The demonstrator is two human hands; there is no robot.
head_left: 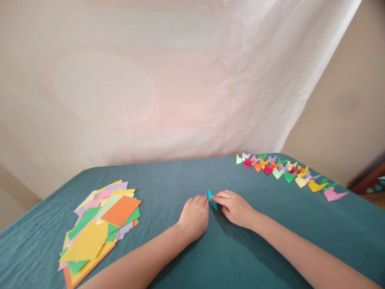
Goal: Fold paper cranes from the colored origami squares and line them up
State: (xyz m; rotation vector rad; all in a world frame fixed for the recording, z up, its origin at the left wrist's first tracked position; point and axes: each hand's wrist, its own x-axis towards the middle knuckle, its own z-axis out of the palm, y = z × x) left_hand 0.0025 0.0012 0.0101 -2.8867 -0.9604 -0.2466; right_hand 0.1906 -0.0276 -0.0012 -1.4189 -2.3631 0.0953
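Note:
A small folded piece of blue origami paper [213, 202] sits on the cloth-covered table, narrow and pointed at both ends. My left hand [195, 216] is closed at its left edge, with curled fingers against the paper and the fingertips hidden from view. From the other side, my right hand [236, 207] grips the paper, its index finger lying across the fold and the thumb tucked lower down. Part of the blue paper is covered by these fingers.
Loose sheets of coloured paper [87, 241] lie in a spread pile on the left, an orange sheet [122, 211] on top. Several folded paper birds [300, 181] stand in rows along the right edge of the teal tablecloth [168, 180]. A pale cloth [180, 80] hangs behind.

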